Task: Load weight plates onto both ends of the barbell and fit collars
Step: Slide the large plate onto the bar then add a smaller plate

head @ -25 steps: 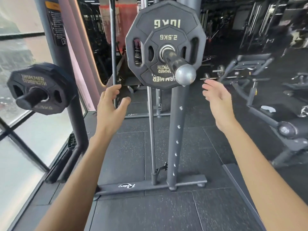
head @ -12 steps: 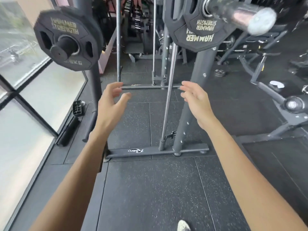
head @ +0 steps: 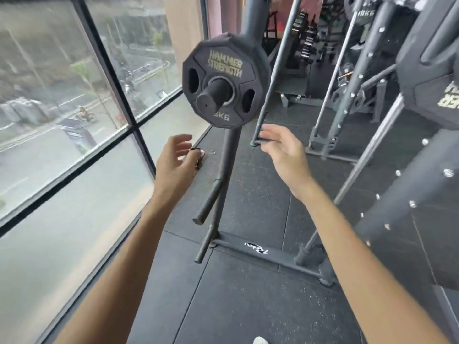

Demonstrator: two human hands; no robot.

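The window (head: pixel 74 95) fills the left side now, since the view has swung that way. The left hand (head: pixel 175 161) is empty, fingers loosely curled, just below the stored plate (head: pixel 224 60). That plate has gone from top-left to dead centre on its peg (head: pixel 211 98). The right hand (head: pixel 283 150) is open too, under the plate's right edge. There's bare floor (head: pixel 248 294) between the arms, and the loaded plate (head: pixel 427 78) crowds the right edge.
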